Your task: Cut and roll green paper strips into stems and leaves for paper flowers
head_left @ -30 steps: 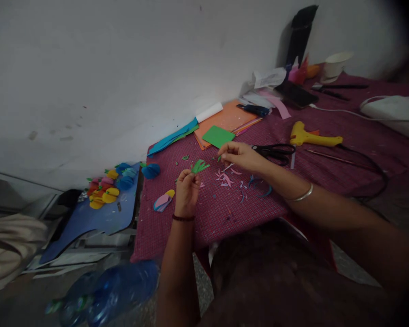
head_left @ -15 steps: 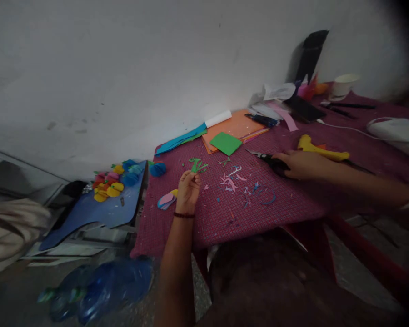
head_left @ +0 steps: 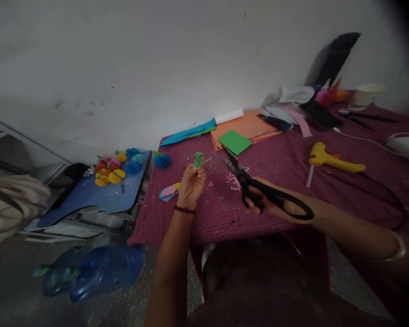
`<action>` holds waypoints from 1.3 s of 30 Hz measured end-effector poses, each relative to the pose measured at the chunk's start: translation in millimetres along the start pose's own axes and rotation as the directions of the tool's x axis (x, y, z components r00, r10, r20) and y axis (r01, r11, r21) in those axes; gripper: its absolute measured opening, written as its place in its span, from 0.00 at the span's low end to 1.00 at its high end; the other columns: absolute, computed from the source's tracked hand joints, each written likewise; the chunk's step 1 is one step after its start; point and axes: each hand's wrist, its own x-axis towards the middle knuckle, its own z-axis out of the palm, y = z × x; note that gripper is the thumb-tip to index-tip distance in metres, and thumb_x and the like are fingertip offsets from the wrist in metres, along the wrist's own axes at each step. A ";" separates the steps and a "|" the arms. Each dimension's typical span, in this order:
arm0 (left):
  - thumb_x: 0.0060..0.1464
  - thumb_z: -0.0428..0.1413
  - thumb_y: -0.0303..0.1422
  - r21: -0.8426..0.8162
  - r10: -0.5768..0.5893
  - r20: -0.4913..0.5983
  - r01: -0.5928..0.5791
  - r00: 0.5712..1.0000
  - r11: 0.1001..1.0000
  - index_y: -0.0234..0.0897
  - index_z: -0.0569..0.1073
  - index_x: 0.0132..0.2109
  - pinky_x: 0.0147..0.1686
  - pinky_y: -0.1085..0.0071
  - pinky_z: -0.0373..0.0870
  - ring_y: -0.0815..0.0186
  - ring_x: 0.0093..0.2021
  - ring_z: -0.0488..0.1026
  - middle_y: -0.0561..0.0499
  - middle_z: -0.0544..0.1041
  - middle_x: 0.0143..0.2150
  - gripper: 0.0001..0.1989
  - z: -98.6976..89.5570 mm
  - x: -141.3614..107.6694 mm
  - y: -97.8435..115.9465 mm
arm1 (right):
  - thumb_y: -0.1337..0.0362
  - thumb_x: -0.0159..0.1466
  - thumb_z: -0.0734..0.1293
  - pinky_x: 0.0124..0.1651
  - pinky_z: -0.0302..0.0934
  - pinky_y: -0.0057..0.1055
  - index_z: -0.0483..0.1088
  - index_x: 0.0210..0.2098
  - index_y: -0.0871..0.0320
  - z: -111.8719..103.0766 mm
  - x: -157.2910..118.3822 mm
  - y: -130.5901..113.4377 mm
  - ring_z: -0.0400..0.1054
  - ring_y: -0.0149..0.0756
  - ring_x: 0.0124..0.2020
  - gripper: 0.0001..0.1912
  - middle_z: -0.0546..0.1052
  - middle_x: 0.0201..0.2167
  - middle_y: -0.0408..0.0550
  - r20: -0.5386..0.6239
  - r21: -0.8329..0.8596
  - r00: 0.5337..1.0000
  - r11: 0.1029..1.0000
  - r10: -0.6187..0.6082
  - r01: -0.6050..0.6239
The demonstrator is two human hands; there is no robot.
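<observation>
While our left hand point(head_left: 192, 185) pinches the green paper strips point(head_left: 198, 159), our right hand point(head_left: 268, 200) has lifted the black scissors point(head_left: 242, 179), grip closed around them, so we hold both.

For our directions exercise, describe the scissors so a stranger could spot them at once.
Find the red, checked, cloth-covered table. Over its near side, the right hand holds the scissors. Their black loop handles set them apart from the yellow glue gun farther right.
</observation>
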 end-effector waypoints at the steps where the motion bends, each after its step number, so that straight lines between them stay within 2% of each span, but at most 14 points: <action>1: 0.48 0.60 0.28 0.009 0.007 -0.001 -0.007 1.000 1.000 0.37 0.64 0.26 0.24 0.78 0.64 0.75 0.27 0.62 0.54 0.63 0.26 0.10 0.3 -0.5 0.9 | 0.40 0.54 0.68 0.43 0.63 0.39 0.65 0.52 0.47 1.4 3.1 6.2 0.64 0.38 0.34 0.32 0.69 0.36 0.50 0.073 0.070 0.997 0.997 -0.025 0.020; 3: 0.49 0.60 0.29 0.036 0.014 -0.005 -0.014 1.000 0.999 0.37 0.64 0.27 0.24 0.78 0.64 0.75 0.27 0.62 0.54 0.62 0.26 0.10 0.9 -1.3 2.4 | 0.41 0.57 0.65 0.47 0.61 0.42 0.64 0.53 0.48 0.1 9.3 16.0 0.63 0.37 0.34 0.29 0.68 0.36 0.50 0.173 0.200 0.984 0.980 -0.041 0.006; 8: 0.47 0.61 0.29 0.019 -0.016 0.001 0.016 1.000 1.000 0.38 0.64 0.27 0.23 0.78 0.64 0.75 0.27 0.64 0.54 0.63 0.26 0.11 1.9 -1.5 1.6 | 0.44 0.58 0.67 0.49 0.62 0.42 0.64 0.51 0.52 1.1 18.1 20.8 0.63 0.34 0.33 0.28 0.67 0.34 0.47 0.174 0.351 0.985 0.934 0.002 -0.064; 12: 0.45 0.63 0.29 0.007 -0.010 0.027 0.010 1.000 1.000 0.38 0.65 0.28 0.23 0.77 0.64 0.74 0.27 0.64 0.54 0.64 0.26 0.11 1.5 -1.8 -1.4 | 0.44 0.57 0.67 0.44 0.64 0.36 0.66 0.45 0.55 5.2 22.8 17.4 0.64 0.33 0.32 0.25 0.68 0.32 0.46 0.179 0.360 0.984 0.931 0.002 -0.068; 17: 0.45 0.63 0.30 0.057 -0.005 0.053 0.002 0.999 0.998 0.38 0.66 0.29 0.24 0.77 0.65 0.75 0.28 0.65 0.55 0.63 0.26 0.11 1.3 -4.7 -4.0 | 0.44 0.58 0.67 0.43 0.65 0.36 0.65 0.47 0.55 2.8 26.5 26.8 0.65 0.33 0.31 0.26 0.70 0.33 0.46 0.163 0.380 0.986 0.920 0.032 -0.093; 21: 0.42 0.65 0.31 0.066 -0.056 0.090 0.050 0.994 0.997 0.38 0.66 0.29 0.25 0.77 0.65 0.75 0.27 0.65 0.56 0.64 0.25 0.12 2.9 -7.7 -4.8 | 0.43 0.57 0.67 0.42 0.65 0.35 0.65 0.45 0.54 1.8 27.0 31.5 0.65 0.33 0.31 0.25 0.71 0.33 0.46 0.136 0.391 0.989 0.914 0.062 -0.111; 24: 0.40 0.66 0.30 0.089 -0.080 0.088 0.072 0.993 0.993 0.38 0.68 0.30 0.25 0.77 0.64 0.75 0.26 0.65 0.57 0.63 0.24 0.13 4.7 -8.9 -5.6 | 0.43 0.56 0.68 0.42 0.64 0.35 0.64 0.46 0.54 2.9 26.8 28.0 0.65 0.31 0.30 0.27 0.71 0.32 0.45 0.137 0.410 0.990 0.907 0.038 -0.091; 29: 0.39 0.66 0.30 0.092 -0.052 0.078 0.045 0.996 0.995 0.38 0.70 0.29 0.25 0.77 0.63 0.76 0.25 0.65 0.57 0.66 0.24 0.12 7.8 -9.3 -8.4 | 0.44 0.58 0.68 0.45 0.64 0.37 0.63 0.47 0.55 4.6 27.4 25.0 0.64 0.29 0.29 0.27 0.70 0.33 0.44 0.124 0.464 0.992 0.885 -0.017 -0.043; 32: 0.40 0.65 0.30 0.147 -0.070 0.114 0.052 0.991 0.988 0.37 0.69 0.28 0.23 0.77 0.60 0.75 0.24 0.64 0.57 0.65 0.22 0.11 9.1 -9.7 -10.4 | 0.44 0.58 0.68 0.36 0.63 0.31 0.64 0.45 0.56 6.8 28.9 26.5 0.62 0.28 0.27 0.26 0.70 0.30 0.43 0.058 0.439 0.998 0.898 -0.003 -0.023; 36: 0.42 0.64 0.30 0.205 -0.085 0.178 0.047 0.980 0.978 0.36 0.68 0.28 0.23 0.77 0.59 0.75 0.22 0.64 0.57 0.65 0.21 0.11 8.6 -9.5 -12.5 | 0.44 0.59 0.66 0.22 0.53 0.24 0.64 0.42 0.58 12.3 29.9 27.6 0.56 0.25 0.19 0.24 0.67 0.23 0.40 -0.042 0.332 0.999 0.943 -0.017 0.030; 39: 0.43 0.64 0.29 0.200 -0.085 0.164 0.051 0.983 0.978 0.36 0.68 0.28 0.23 0.78 0.59 0.75 0.22 0.64 0.57 0.65 0.20 0.10 7.2 -8.1 -12.1 | 0.43 0.61 0.63 0.18 0.47 0.24 0.64 0.38 0.58 12.3 27.7 22.3 0.51 0.24 0.15 0.23 0.63 0.17 0.37 -0.087 0.206 0.995 0.976 -0.055 0.072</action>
